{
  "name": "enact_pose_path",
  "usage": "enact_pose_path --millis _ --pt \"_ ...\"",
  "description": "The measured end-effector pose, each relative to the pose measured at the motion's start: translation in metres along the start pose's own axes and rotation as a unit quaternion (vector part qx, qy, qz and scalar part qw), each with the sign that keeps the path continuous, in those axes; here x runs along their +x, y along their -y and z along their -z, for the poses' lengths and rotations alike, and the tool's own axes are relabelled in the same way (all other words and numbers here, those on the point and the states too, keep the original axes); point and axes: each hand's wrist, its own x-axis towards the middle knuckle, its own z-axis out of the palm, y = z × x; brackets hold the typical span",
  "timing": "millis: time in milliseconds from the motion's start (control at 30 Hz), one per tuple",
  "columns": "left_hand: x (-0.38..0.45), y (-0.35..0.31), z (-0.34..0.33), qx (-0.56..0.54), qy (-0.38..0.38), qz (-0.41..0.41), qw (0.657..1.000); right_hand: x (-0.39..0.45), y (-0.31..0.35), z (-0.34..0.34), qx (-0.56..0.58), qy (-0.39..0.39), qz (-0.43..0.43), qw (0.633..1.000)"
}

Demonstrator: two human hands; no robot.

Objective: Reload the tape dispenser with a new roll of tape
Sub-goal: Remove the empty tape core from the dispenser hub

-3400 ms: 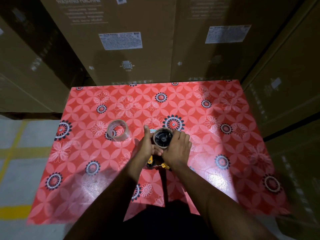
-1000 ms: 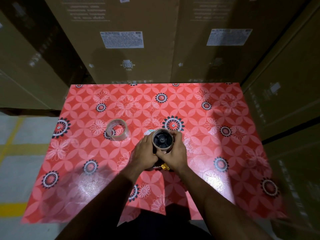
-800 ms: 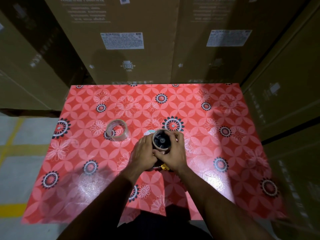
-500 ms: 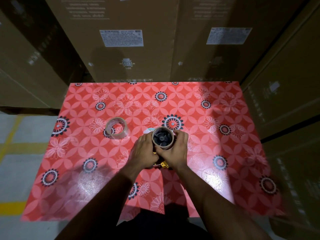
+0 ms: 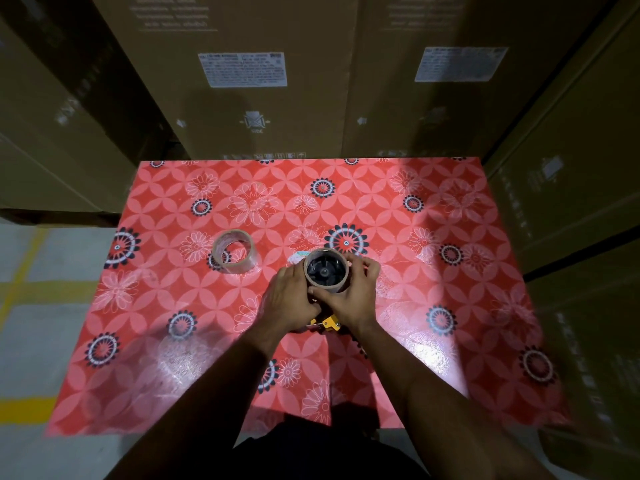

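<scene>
Hands meet near the centre of the red floral table cover (image 5: 433, 306). The left hand (image 5: 289, 299) and the right hand (image 5: 353, 299) sit side by side, both closed around the tape dispenser (image 5: 327, 323). The dispenser's black spoked hub (image 5: 325, 270) faces the camera and carries a brown cardboard core (image 5: 341, 284) around it. This core stands at 12 o'clock from the knuckles, between the two sets of fingertips. The left hand's fingers curl against the core's 9 o'clock side; the right hand's fingers wrap its 3 o'clock side, with the thumb across its 6 o'clock edge. A yellow part of the dispenser shows at 6 o'clock from the hands, between the wrists; the rest of the body is hidden beneath the palms.

One clear tape roll (image 5: 235, 252) lies on the cover at 10 o'clock from the left hand, apart from it and untouched, with its opening tilted toward the camera.

Count: one dispenser, one core on the hub, one loose roll, two hands. Large cardboard cartons (image 5: 263, 109) stand beyond the table's far edge, two of them bearing white labels (image 5: 242, 69).
</scene>
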Motion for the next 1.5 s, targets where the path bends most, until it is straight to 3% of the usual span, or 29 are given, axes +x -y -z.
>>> enact_pose_path --millis 500,800,1033,1200,1500 --pt "-0.001 0.002 -0.001 0.003 -0.007 -0.023 1.0 0.0 0.001 -0.001 -0.012 -0.021 0.01 1.0" --pt "0.001 -0.003 0.0 -0.01 -0.011 0.025 1.0 -0.002 -0.002 0.001 -0.041 0.032 0.034 0.998" --pt "-0.002 0.0 0.0 -0.037 -0.021 0.018 0.999 0.0 0.001 0.001 -0.025 -0.002 0.03 0.999" --pt "-0.004 -0.002 0.0 -0.018 -0.032 -0.007 0.999 -0.001 0.002 0.003 -0.034 0.01 0.061 0.998" --pt "-0.003 -0.001 -0.002 -0.007 -0.065 -0.029 0.997 -0.001 0.007 0.001 -0.056 0.002 0.039 0.998"
